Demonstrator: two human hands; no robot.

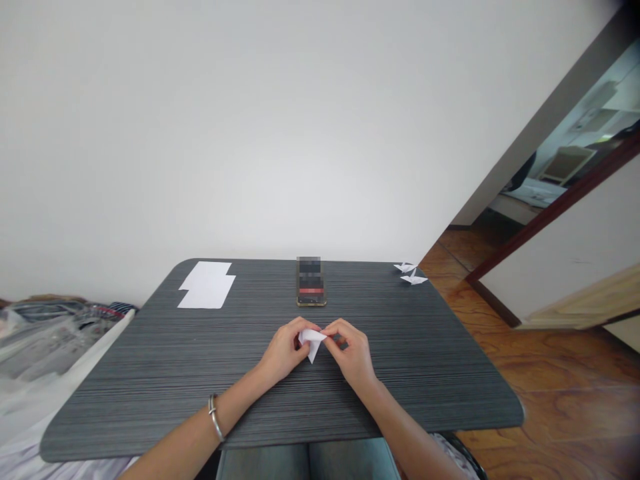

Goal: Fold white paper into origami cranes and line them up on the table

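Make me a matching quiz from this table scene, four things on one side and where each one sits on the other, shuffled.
Things:
1. phone
2. blank sheets
3. folded paper birds
4. small folded paper

Places:
A. far right corner of the table
B. between the left hand and the right hand
C. far left part of the table
D. far edge, middle, upright

Pairs: 1-D, 2-C, 3-A, 4-B

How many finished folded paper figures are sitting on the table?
2. Both folded paper figures lie together at the table's far right corner. A third piece, between both hands, looks unfinished.
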